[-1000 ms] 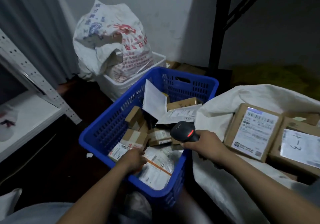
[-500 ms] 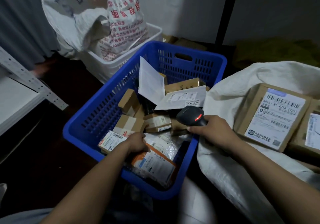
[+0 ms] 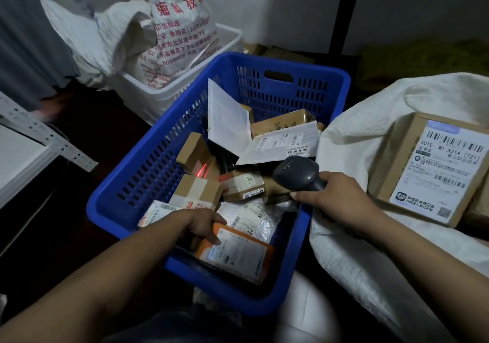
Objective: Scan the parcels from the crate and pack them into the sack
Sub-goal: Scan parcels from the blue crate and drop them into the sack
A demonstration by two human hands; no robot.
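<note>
Clutching 1 scanner (image 3: 296, 174) in R grip (image 3: 341, 199), L grip (image 3: 198, 223) holding 1 orange parcel (image 3: 238, 258); crate (image 3: 148, 173) has approx. 10.

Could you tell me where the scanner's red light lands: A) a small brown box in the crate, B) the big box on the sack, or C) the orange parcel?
A: the red light from the scanner in the right hand glows on a small brown box inside the blue crate.

Dim, bluish light; the floor (image 3: 105, 136) sinks to black, edges bow (wide-angle), 1 red scan glow on a small box (image 3: 195, 154).
</note>
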